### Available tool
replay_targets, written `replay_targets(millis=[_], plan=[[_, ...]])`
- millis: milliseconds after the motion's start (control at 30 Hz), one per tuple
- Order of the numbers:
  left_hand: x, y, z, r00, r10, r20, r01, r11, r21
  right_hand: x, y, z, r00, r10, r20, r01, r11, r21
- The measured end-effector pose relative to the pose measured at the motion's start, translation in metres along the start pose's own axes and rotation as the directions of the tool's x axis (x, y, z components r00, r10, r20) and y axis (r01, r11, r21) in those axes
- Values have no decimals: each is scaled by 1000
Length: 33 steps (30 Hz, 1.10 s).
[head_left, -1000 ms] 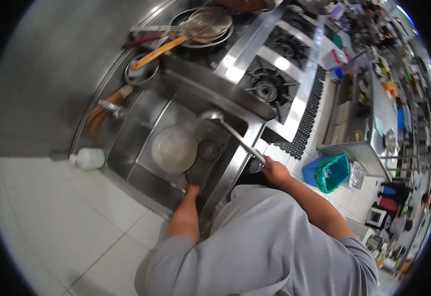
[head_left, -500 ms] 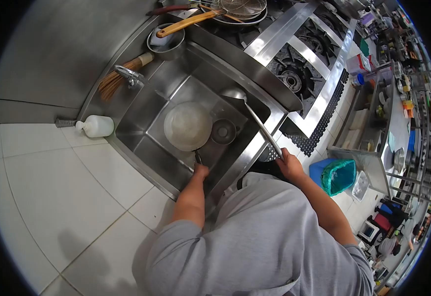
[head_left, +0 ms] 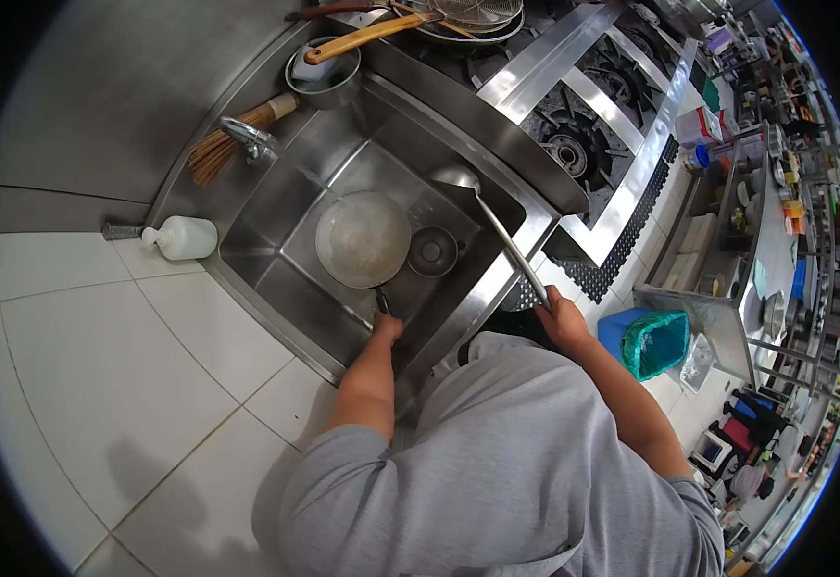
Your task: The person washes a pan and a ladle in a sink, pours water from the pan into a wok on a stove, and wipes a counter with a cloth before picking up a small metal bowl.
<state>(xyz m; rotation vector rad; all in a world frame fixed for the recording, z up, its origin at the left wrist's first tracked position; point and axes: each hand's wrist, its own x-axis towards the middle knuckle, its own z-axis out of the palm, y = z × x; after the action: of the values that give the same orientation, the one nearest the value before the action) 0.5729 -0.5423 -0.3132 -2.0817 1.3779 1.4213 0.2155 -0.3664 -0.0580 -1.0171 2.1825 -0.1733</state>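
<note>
Two steel items are gripped in closed fingers: the pan, in the sink, at its stub handle by the left hand; the ladle at its handle end by the right hand. Rigid, wet, slippery handling is expected

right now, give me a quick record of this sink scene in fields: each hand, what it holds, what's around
left hand: shut on the handle of the pan
pan: round, pale inside, sits in the sink
right hand: shut on the end of the ladle
ladle: long handle, bowl over the sink's far side
drain: beside the pan
faucet: at the sink's far left corner, with a bamboo brush beside it
bottle: white, by the sink's left rim
stove: right of the sink
</note>
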Motion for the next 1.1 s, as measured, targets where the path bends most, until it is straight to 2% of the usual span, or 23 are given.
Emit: replay_targets(millis=[433, 533, 733, 933, 1033, 1100], plan=[[17, -12, 10, 1000, 17, -12, -17, 999, -30, 1, 1, -5, 1000, -22, 7, 22, 999, -37], [21, -12, 9, 999, 8, 52, -5, 999, -54, 2, 0, -6, 1000, -18, 11, 18, 999, -34], [-1, 6, -3, 996, -46, 78, 47, 999, -13, -1, -4, -11, 1000, -26, 16, 26, 999, -23], [6, 0, 4, 996, -51, 72, 61, 988, -144, 0, -3, -11, 1000, -19, 17, 20, 999, -41], [8, -4, 12, 987, -115, 116, 144, 946, -290, 0, -3, -12, 999, -21, 25, 22, 999, -43], [8, -6, 19, 998, -70, 7, 70, 969, -237, 0, -2, -11, 999, -23, 29, 24, 999, -39]])
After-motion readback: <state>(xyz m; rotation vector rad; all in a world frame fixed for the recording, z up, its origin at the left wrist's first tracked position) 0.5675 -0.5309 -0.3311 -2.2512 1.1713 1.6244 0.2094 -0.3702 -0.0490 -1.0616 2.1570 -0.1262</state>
